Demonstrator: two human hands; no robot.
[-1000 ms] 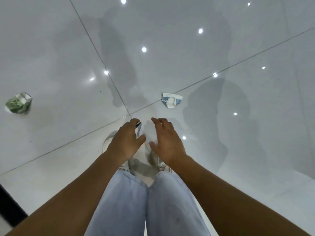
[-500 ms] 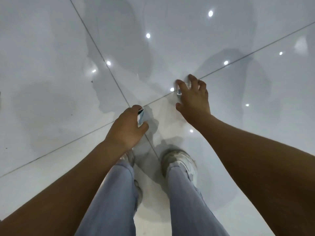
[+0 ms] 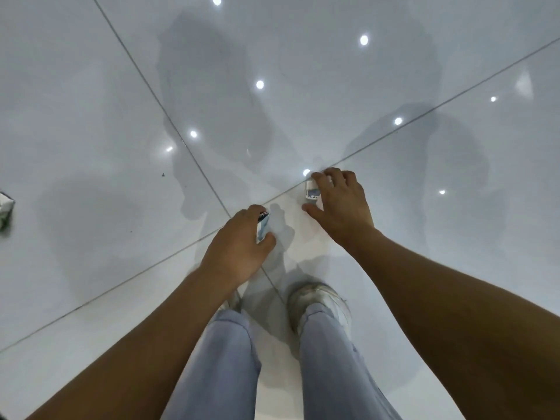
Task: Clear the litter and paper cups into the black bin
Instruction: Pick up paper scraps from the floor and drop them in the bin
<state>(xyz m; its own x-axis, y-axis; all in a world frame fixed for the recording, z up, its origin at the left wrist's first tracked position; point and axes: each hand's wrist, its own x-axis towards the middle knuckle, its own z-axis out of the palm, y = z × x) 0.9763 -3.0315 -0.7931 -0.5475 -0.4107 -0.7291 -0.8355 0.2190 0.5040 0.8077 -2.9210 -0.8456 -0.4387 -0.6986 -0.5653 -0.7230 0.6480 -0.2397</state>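
The pick-up step is in hand: the right hand curls its fingers over a small crushed white-and-blue paper cup on the glossy pale tiled floor, while the left hand pinches another crumpled white-and-blue scrap. Next, I judge, comes lifting the cup and finding the bin, which is out of view. A crumpled green-and-white wrapper lies at the left edge, with open floor around.

Head view, steeply down at floor

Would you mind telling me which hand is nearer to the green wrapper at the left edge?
Left. The left hand, holding a small carton, is right of the green wrapper across bare floor; the right hand is farther right still.
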